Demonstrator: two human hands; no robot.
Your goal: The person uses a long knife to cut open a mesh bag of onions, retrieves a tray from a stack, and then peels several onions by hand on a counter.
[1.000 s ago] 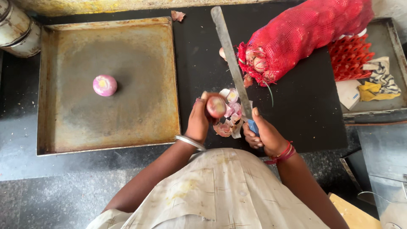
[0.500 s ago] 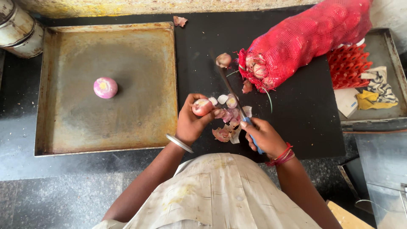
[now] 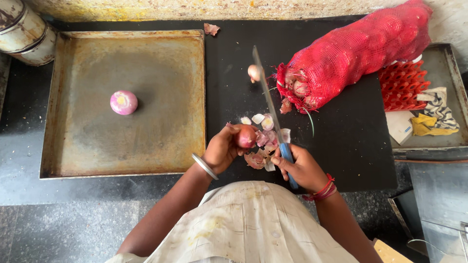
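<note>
My left hand (image 3: 223, 148) holds a partly peeled red onion (image 3: 246, 137) just above a small heap of onion skins (image 3: 263, 146) on the black counter. A long knife (image 3: 267, 95) with a blue handle is gripped in my right hand (image 3: 302, 167); its blade points away from me, past the onion. One peeled onion (image 3: 123, 102) lies alone on the big metal tray (image 3: 73, 156) to the left. Another onion (image 3: 253, 72) sits on the counter beside the open mouth of a red mesh sack of onions (image 3: 351, 53).
Round metal tins (image 3: 22, 31) stand at the back left corner. At the right, a second tray (image 3: 438, 146) carries a red plastic rack (image 3: 404, 87), cloth rags (image 3: 436, 117) and a white block. An onion skin scrap (image 3: 211, 29) lies by the back wall.
The knife blade went down toward the onion and now points up and away again. My left hand has turned the onion a little and stays over the skins.
</note>
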